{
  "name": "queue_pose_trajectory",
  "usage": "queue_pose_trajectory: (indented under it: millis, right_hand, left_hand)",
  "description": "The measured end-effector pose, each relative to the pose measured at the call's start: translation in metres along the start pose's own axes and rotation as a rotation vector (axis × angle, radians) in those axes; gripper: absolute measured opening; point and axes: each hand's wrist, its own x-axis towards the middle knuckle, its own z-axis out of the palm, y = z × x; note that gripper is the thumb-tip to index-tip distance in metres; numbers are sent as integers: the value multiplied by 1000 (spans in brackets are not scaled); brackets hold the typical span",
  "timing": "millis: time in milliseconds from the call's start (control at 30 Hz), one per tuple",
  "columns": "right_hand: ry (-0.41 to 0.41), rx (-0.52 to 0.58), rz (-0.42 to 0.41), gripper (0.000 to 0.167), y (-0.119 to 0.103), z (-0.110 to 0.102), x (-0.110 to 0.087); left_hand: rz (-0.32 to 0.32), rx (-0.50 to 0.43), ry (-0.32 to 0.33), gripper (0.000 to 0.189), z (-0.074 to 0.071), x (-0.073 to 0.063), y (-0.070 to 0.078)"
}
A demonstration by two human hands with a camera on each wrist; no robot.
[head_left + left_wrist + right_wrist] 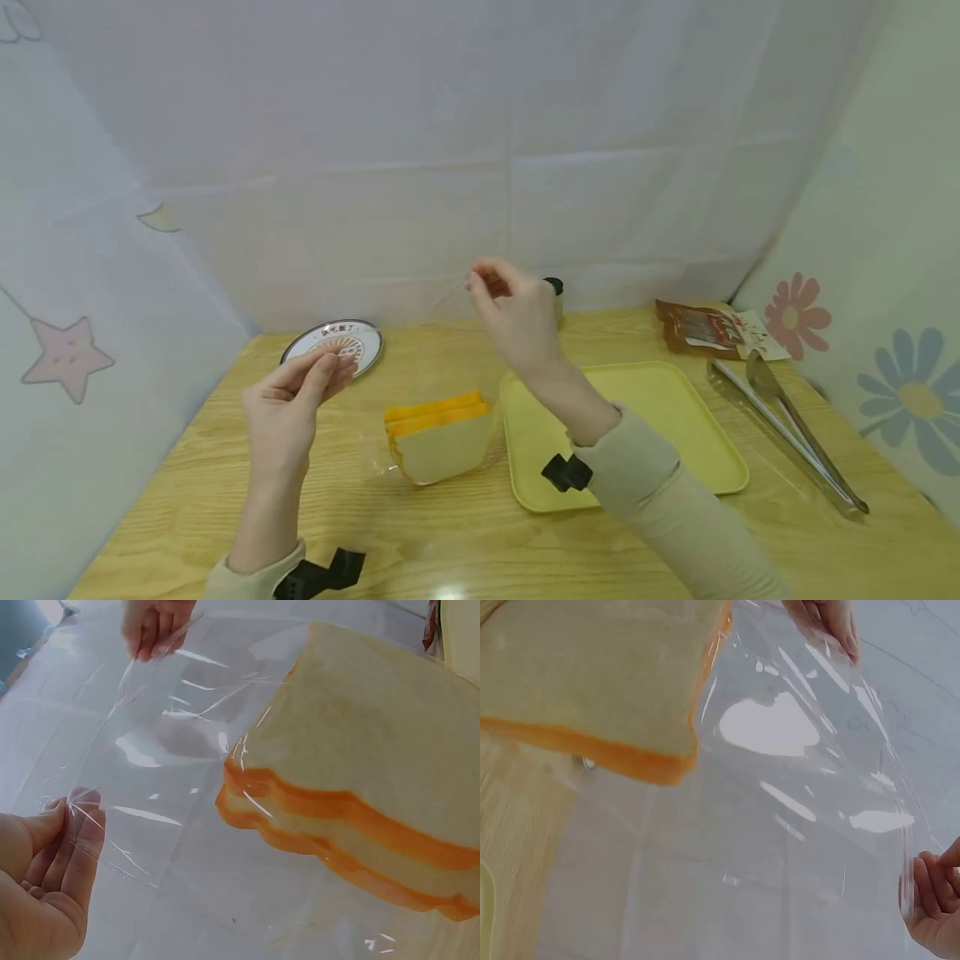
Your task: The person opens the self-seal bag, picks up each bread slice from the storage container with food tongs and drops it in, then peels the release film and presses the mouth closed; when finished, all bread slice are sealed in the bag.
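Two bread slices (444,446) with orange crusts stand near the table's middle, inside a large clear plastic bag (161,750). My left hand (288,408) pinches one side of the bag's upper edge between thumb and fingertips. Higher up and to the right, my right hand (517,321) pinches the other side of that edge. Between both hands the film (780,795) is spread and shiny with glare. In the head view the bag is barely visible. Whether the slices rest on the table is hard to tell.
Left and behind sits a printed plate (363,342). A yellow tray (637,379) lies under my right forearm, with metal tongs (795,442) beside it. Farther back are a brown packet (697,327) and a dark-lidded jar (555,287), partly hidden by my right hand.
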Motion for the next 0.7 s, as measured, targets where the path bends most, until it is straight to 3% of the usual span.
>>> queue_pose_trajectory:
  millis: [167,267,467,600,700]
  right_hand:
    - [145,54,130,12,19,-45,-11]
    - [247,108,183,14,29,-75,-15]
    - [451,199,225,9,37,-129,-23]
    - [555,303,218,5,39,-159,-29]
    - [616,313,213,7,40,-178,-33]
  left_hand:
    - [23,36,-40,18,-3,1,-1]
    - [15,42,-23,19,-3,2,-1]
    - [-40,71,61,19,0,2,1]
    - [-44,94,45,18,-1,2,1]
    - [-41,94,23,18,-2,2,0]
